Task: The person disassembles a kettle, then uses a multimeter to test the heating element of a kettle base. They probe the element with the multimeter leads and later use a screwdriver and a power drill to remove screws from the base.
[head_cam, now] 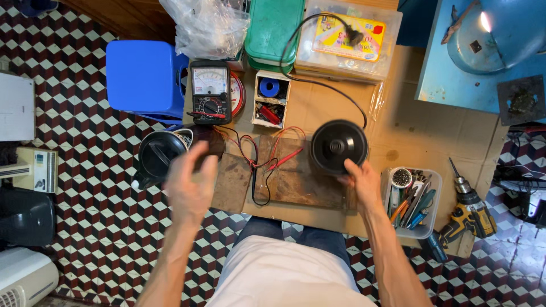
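My right hand (360, 181) grips the near edge of a round black kettle base (338, 146) that stands on a cardboard-covered table (398, 131); its black cord (318, 82) loops away to the back. My left hand (191, 181) is blurred in the air, fingers apart and holding nothing, just right of a black electric kettle (160, 155) at the table's left edge. Red and black test leads (264, 162) lie between my hands on brown boards (296, 182), running to an analogue multimeter (210, 91) at the back.
A blue stool (142, 77) stands at the left. Behind lie a plastic bag (207, 25), green box (273, 28) and a small parts box (270, 99). At the right sit a tool tray (412, 202) and a yellow drill (469, 213).
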